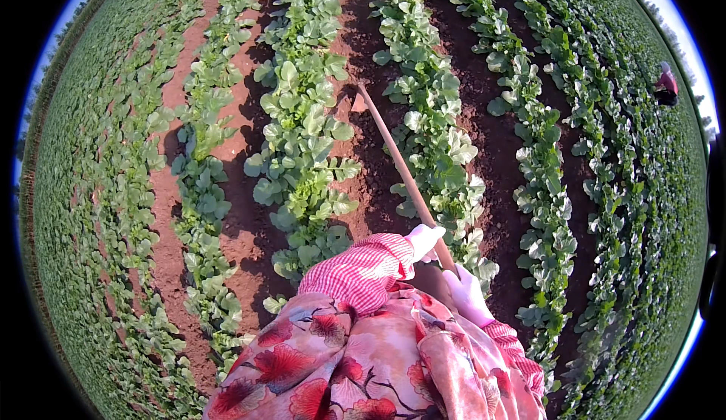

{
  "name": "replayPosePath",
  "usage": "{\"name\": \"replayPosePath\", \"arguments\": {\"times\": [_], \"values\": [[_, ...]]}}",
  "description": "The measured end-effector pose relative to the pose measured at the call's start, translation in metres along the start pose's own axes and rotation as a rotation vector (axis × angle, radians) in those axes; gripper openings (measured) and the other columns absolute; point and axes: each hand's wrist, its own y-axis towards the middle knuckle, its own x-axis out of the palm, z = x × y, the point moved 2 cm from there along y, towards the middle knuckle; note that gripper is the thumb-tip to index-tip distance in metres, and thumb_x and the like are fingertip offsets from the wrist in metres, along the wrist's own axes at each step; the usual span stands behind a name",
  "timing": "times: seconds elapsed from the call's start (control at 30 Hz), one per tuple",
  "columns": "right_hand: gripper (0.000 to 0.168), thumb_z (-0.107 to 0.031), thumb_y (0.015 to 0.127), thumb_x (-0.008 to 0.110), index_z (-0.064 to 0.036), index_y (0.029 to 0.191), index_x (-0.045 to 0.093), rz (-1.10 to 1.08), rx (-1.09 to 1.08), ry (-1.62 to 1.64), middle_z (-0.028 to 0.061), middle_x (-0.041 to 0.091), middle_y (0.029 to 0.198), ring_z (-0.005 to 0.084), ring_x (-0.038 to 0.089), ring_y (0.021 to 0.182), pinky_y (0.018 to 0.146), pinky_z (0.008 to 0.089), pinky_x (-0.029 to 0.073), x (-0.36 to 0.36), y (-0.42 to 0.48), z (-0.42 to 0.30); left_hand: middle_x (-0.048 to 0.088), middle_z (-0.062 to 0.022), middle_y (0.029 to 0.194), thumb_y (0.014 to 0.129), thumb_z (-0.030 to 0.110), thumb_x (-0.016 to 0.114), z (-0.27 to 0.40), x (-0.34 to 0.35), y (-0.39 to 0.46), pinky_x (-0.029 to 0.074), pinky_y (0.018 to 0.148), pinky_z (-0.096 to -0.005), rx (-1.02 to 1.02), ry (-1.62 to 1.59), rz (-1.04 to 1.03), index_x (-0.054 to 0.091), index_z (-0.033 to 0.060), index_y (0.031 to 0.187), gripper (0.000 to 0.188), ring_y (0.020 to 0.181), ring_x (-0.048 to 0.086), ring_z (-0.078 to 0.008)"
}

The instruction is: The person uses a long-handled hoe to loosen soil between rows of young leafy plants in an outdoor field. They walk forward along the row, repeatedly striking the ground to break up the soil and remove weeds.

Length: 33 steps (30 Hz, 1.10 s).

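Note:
My left hand (424, 242), in a pale glove, is closed around the wooden handle of a hoe (395, 156). Lower on the same handle, close to my body, my right hand (468, 295) grips it in a matching glove. The handle slants up and to the left, and the hoe's blade (359, 102) is at its far end, over the soil furrow (368, 136) between two crop rows. Part of the shaft passes behind my fingers. Whether the blade touches the soil I cannot tell.
A leafy green crop row (306, 136) runs along the furrow's left side and another row (437, 119) along its right, its leaves close to the handle. Several more rows curve off both ways. Far right, a person (666, 84) is among the plants.

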Motion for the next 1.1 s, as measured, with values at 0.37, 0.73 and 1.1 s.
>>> {"name": "replayPosePath", "arguments": {"times": [0.37, 0.73, 1.1], "values": [[0.035, -0.019, 0.084, 0.057, 0.003, 0.111, 0.058, 0.295, -0.199, 0.071, 0.0128, 0.062, 0.071, 0.0148, 0.058, 0.059, 0.059, 0.0274, 0.046, -0.045, -0.001, -0.074, 0.056, -0.0065, 0.073, 0.087, 0.038, 0.057, 0.067, -0.023, -0.001, 0.047, 0.057, -0.0309, 0.048, -0.422, -0.08, 0.055, 0.0036, 0.089, 0.035, 0.064, 0.055, -0.0173], [0.024, -0.011, 0.078, 0.058, 0.002, 0.098, 0.063, 0.372, -0.345, -0.106, 0.0205, 0.064, 0.081, 0.0301, 0.065, 0.072, 0.068, 0.0339, 0.05, -0.106, 0.037, -0.179, 0.054, -0.0064, 0.072, 0.082, 0.027, 0.06, 0.162, -0.089, 0.078, 0.043, 0.048, -0.0312, 0.017, -0.524, 0.157, 0.055, 0.0037, 0.081, 0.024, 0.059, 0.053, -0.0175], [0.025, -0.009, 0.077, 0.048, 0.006, 0.092, 0.062, 0.437, -0.319, -0.06, 0.0191, 0.063, 0.083, 0.0286, 0.062, 0.075, 0.071, 0.0335, 0.048, -0.164, 0.072, -0.239, 0.051, -0.0052, 0.061, 0.084, 0.021, 0.056, 0.214, -0.123, 0.154, 0.035, 0.04, -0.0299, -0.084, -0.528, 0.047, 0.053, 0.0063, 0.072, 0.02, 0.047, 0.047, -0.016]]}}
